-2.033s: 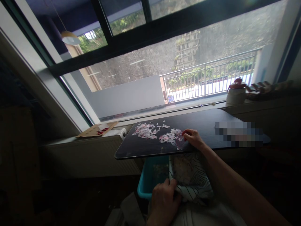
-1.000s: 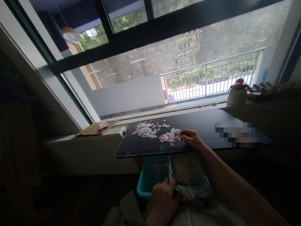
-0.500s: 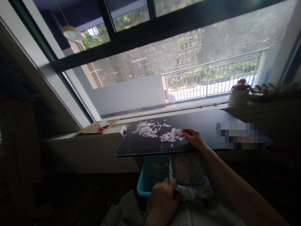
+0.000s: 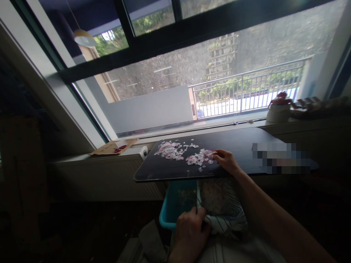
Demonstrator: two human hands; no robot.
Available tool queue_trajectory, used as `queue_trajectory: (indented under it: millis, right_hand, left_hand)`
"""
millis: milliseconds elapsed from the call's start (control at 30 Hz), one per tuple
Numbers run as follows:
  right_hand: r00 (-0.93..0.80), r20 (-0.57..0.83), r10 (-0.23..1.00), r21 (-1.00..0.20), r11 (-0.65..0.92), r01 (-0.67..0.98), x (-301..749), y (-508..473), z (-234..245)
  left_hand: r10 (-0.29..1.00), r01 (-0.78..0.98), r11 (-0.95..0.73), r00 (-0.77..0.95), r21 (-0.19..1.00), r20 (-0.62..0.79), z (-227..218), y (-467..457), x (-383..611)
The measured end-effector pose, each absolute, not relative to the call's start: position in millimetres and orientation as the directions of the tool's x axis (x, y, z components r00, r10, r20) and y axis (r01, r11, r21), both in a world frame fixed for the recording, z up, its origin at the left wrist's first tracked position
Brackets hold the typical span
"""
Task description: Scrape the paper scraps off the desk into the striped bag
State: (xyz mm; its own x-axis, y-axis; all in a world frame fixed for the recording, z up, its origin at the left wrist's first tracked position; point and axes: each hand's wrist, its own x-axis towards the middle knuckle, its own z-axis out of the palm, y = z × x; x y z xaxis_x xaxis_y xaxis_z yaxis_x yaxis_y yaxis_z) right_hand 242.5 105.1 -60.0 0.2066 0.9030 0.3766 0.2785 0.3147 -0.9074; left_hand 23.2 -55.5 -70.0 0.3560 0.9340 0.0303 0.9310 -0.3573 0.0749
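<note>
My right hand is over the dark tabletop, its thumb and fingertips pinched at the edge of a pile of small pale pink and white flakes. A small pale flake shows at those fingertips. To the left lies a second, larger pile of similar flakes. Below the table my left hand is closed on the near rim of a patterned cloth bag, which holds pale material. A teal plastic bin stands directly left of the bag, with some blurred contents at its bottom.
Beyond the table is a wide window with a sill. A white pot with a red top stands there. Brown paper lies left, beside a white radiator. A blurred-out patch covers the table's right end.
My right hand has stayed almost in place, its fingers shifting slightly, and a pale flake now shows more clearly at its fingertips. My left hand has not visibly moved.
</note>
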Motion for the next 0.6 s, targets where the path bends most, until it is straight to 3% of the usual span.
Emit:
queue_trajectory:
  millis: [600]
  right_hand:
    - [0.225,0.394,0.891,-0.896,0.317,0.312,244.7,106.8,-61.8]
  left_hand:
    - [0.937,0.934,-0.347,0.349,0.078,-0.002,-66.1,-56.4,24.3]
